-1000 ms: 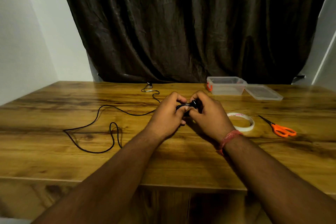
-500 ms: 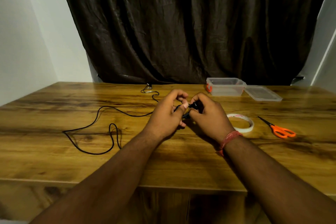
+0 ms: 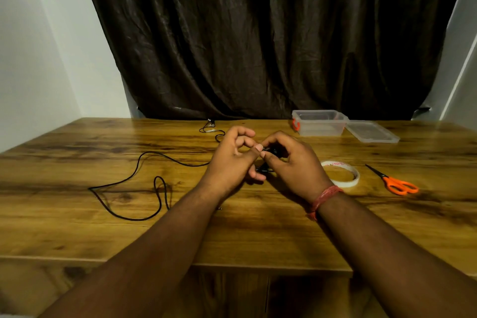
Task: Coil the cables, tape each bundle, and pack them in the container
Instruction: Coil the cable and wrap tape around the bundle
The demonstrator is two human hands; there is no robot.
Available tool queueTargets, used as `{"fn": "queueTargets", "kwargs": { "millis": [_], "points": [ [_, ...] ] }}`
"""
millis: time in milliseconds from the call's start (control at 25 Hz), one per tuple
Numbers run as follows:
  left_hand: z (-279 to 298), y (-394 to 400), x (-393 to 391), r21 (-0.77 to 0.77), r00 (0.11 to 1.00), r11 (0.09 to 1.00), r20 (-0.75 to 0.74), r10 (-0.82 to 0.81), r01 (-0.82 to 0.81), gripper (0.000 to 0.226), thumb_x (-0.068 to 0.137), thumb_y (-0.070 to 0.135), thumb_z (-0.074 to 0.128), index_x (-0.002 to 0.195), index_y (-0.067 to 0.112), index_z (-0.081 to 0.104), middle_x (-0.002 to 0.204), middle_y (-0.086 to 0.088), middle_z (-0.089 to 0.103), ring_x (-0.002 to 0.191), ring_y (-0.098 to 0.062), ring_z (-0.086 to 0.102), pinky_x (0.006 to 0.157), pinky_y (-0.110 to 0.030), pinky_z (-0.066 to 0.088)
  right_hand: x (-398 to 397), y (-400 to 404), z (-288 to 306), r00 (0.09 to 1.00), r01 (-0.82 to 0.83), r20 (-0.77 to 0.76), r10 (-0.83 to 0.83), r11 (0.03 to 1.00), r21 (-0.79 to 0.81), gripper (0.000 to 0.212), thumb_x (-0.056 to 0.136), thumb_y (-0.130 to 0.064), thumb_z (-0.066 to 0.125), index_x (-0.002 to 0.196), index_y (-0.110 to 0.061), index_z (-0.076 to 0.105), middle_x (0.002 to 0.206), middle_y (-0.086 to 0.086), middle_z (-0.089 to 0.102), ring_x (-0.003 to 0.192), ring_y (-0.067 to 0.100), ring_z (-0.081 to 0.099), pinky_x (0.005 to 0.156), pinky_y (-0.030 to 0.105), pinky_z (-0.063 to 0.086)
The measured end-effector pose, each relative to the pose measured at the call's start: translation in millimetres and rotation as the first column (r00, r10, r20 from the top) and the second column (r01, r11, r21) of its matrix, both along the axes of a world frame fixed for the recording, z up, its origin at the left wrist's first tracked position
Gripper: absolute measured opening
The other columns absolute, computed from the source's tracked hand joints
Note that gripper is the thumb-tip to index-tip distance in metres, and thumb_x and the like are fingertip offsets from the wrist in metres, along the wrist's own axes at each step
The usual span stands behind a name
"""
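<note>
A thin black cable [image 3: 134, 175] lies in loose loops on the wooden table [image 3: 77, 227], left of my hands, with its far end near the curtain. My right hand [image 3: 291, 162] grips a small coiled black part of the cable [image 3: 273, 150] at the table's middle. My left hand [image 3: 232, 160] pinches the same bundle with thumb and forefinger, its other fingers raised. A roll of clear tape [image 3: 340, 173] lies flat just right of my right wrist. The clear plastic container [image 3: 320, 122] stands open at the back right.
The container's lid [image 3: 371, 131] lies flat beside it on the right. Orange-handled scissors [image 3: 395, 183] rest on the table right of the tape. A dark curtain [image 3: 258, 33] hangs behind the table, with white walls either side.
My left hand's fingers have lifted and spread from a closed grip, and both hands have risen slightly above the table. The loose cable has barely shifted.
</note>
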State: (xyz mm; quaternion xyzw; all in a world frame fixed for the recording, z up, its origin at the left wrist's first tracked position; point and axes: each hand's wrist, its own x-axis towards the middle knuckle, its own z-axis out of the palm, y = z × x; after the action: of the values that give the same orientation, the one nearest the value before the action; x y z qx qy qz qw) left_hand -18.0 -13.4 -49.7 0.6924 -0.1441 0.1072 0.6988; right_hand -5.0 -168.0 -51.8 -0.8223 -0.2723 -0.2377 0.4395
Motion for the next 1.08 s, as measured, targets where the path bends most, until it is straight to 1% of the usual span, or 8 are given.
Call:
{"fn": "queueTargets", "kwargs": {
  "millis": [80,200,320,440,520,680,960,1080],
  "points": [
    [0,-1,1,-0.037,0.998,0.999,-0.063,-0.004,0.001,0.013,0.095,0.007,0.059,0.106,0.009,0.052,0.098,-0.012,0.057,0.055,-0.015,0.054,0.061,-0.047,0.061,1,1,0,0.999,0.014,-0.034,-0.012,0.998,0.057,0.006,0.086,-0.016,0.07,0.091,-0.02,0.067,0.082,-0.003,0.069,0.079,0.016,0.065,0.073,0.042,0.054],
    [0,-3,0,-0.03,0.996,1.0,-0.094,0.001,-0.004,0.005,0.095,0.009,0.06,0.099,0.008,0.058,0.096,-0.012,0.062,0.078,-0.017,0.065,0.068,-0.046,0.062,3,1,0,0.991,0.068,-0.12,-0.052,0.989,0.131,0.006,0.083,-0.015,0.07,0.082,-0.02,0.067,0.074,0.0,0.068,0.074,0.02,0.064,0.068,0.042,0.054],
    [-2,-5,-1,0.152,0.993,0.983,-0.027,0.111,-0.105,0.01,0.094,0.013,0.063,0.103,0.015,0.062,0.095,-0.005,0.068,0.084,-0.018,0.069,0.075,-0.039,0.061,6,1,-1,0.98,0.146,-0.161,-0.121,0.977,0.156,0.007,0.081,-0.015,0.07,0.079,-0.021,0.066,0.073,-0.002,0.068,0.072,0.016,0.063,0.066,0.035,0.052],
    [-6,-2,3,0.389,0.959,0.876,0.121,0.258,-0.285,0.01,0.092,0.021,0.065,0.102,0.022,0.064,0.088,0.008,0.066,0.072,-0.006,0.06,0.063,-0.015,0.048,9,-1,-4,0.957,0.23,-0.219,-0.19,0.958,0.172,0.008,0.081,-0.014,0.068,0.077,-0.021,0.066,0.074,-0.004,0.068,0.073,0.01,0.063,0.066,0.027,0.05],
    [-10,-2,6,0.504,0.945,0.8,0.188,0.266,-0.326,0.006,0.092,0.021,0.065,0.097,0.02,0.066,0.079,0.011,0.062,0.065,-0.002,0.053,0.055,-0.011,0.039,12,-2,-8,0.931,0.273,-0.275,-0.24,0.958,0.092,0.007,0.081,-0.017,0.067,0.077,-0.022,0.066,0.076,-0.006,0.067,0.076,0.01,0.063,0.068,0.028,0.052],
    [-16,-2,11,0.633,0.941,0.698,0.198,0.273,-0.336,0.004,0.091,0.024,0.066,0.09,0.022,0.069,0.08,0.007,0.068,0.074,-0.007,0.061,0.065,-0.024,0.048,17,-7,-12,0.889,0.343,-0.243,-0.389,0.915,-0.212,0.009,0.079,-0.028,0.067,0.074,-0.023,0.062,0.074,-0.007,0.066,0.076,0.016,0.063,0.072,0.035,0.054],
    [-19,-3,12,0.705,0.958,0.649,0.197,0.21,-0.288,0.008,0.091,0.024,0.065,0.092,0.024,0.072,0.083,0.009,0.069,0.078,-0.008,0.062,0.072,-0.027,0.051,12,-8,-7,0.813,0.465,-0.122,-0.569,0.762,-0.451,0.025,0.086,-0.044,0.055,0.089,-0.02,0.062,0.085,0.004,0.063,0.083,0.027,0.059,0.069,0.033,0.047],
    [-18,-3,13,0.726,0.96,0.628,0.212,0.184,-0.281,0.015,0.094,0.019,0.061,0.102,0.022,0.074,0.1,0.006,0.072,0.09,-0.01,0.062,0.08,-0.023,0.048,11,-8,-6,0.827,0.444,-0.129,-0.546,0.778,-0.444,0.028,0.089,-0.045,0.052,0.088,-0.019,0.062,0.084,0.004,0.063,0.082,0.027,0.061,0.071,0.035,0.051]
  ]
}}
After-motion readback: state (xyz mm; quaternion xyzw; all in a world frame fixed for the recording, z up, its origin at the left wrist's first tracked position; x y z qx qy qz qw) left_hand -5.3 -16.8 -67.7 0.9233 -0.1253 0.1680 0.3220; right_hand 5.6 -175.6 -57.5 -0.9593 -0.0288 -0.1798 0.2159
